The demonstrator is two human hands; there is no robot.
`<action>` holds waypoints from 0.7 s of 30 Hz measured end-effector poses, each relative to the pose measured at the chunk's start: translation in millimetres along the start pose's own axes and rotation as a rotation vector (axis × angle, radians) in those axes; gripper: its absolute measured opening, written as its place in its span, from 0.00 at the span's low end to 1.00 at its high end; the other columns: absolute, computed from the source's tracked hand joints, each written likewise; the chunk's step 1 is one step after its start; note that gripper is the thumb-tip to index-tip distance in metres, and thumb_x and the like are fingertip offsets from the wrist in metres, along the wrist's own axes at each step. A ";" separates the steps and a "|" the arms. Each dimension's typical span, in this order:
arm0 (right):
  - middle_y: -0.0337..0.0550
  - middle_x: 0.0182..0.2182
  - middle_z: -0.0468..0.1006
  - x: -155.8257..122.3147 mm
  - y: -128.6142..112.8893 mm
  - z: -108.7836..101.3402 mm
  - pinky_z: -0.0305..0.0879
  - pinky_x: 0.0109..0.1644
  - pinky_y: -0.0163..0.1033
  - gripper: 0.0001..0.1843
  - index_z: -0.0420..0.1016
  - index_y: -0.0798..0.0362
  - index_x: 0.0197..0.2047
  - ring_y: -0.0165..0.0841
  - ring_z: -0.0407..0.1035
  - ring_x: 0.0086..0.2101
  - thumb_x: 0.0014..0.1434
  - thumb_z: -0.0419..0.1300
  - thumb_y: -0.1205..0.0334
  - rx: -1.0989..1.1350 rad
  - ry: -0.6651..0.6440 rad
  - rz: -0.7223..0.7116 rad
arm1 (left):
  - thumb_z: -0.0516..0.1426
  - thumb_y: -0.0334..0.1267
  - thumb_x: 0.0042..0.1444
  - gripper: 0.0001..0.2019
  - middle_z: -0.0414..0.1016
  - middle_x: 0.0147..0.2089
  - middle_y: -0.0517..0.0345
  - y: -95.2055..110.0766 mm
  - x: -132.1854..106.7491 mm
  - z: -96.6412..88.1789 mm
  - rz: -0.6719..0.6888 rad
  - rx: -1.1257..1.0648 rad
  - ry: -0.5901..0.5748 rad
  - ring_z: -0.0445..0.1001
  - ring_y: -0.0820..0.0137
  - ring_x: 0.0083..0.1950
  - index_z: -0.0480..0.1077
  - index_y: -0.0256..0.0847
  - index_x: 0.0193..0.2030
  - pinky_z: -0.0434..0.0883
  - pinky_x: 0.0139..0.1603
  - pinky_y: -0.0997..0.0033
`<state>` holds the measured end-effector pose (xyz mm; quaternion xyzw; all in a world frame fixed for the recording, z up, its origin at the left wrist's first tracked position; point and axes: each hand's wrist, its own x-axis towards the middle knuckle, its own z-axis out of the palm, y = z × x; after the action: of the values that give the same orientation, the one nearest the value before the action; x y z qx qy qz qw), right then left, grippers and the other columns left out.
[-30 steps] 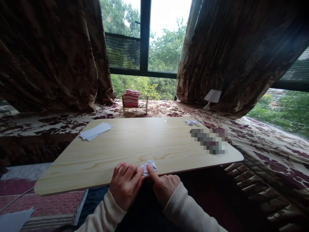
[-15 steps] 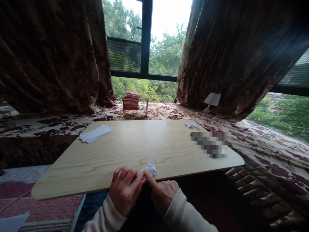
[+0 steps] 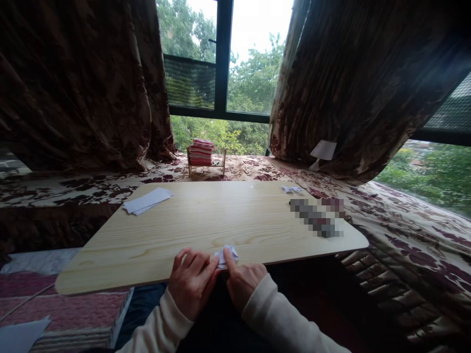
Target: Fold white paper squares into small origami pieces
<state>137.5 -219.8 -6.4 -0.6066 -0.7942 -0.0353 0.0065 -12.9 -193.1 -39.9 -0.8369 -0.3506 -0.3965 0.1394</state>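
A small piece of folded white paper [image 3: 228, 253] lies at the near edge of the wooden table, creased into several facets. My left hand [image 3: 192, 280] is closed at its left side, with the thumb and index finger meeting at the paper's corner. The extended index finger of my right hand [image 3: 246, 283] presses down on top of the paper. The other fingers of that hand are curled in, and its thumb is hidden.
Flat white paper strips [image 3: 147, 201] lie at the table's [image 3: 184, 215] far left. A small folded paper piece [image 3: 292, 189] sits at the far right, beyond a pixelated dark object [image 3: 314, 219]. Behind stand a little rack of striped cloths [image 3: 201, 152] and a white lamp [image 3: 324, 150].
My right index finger has moved from the paper's near left corner up onto its middle. My left hand stays at the paper's left side. The view has shifted slightly.
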 end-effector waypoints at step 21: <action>0.51 0.27 0.79 -1.8 2.1 -7.1 0.61 0.26 0.36 0.32 0.56 0.58 0.60 0.41 0.74 0.27 0.50 0.51 0.66 0.025 -0.076 0.014 | 0.53 0.32 0.54 0.10 0.71 0.32 0.55 0.2 0.7 -0.2 0.001 -0.012 0.001 0.66 0.68 0.37 0.71 0.40 0.42 0.59 0.49 0.55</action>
<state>139.7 -221.5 0.7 -0.6127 -0.7901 -0.0023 -0.0159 -12.5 -193.0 -39.2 -0.8379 -0.3475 -0.3988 0.1346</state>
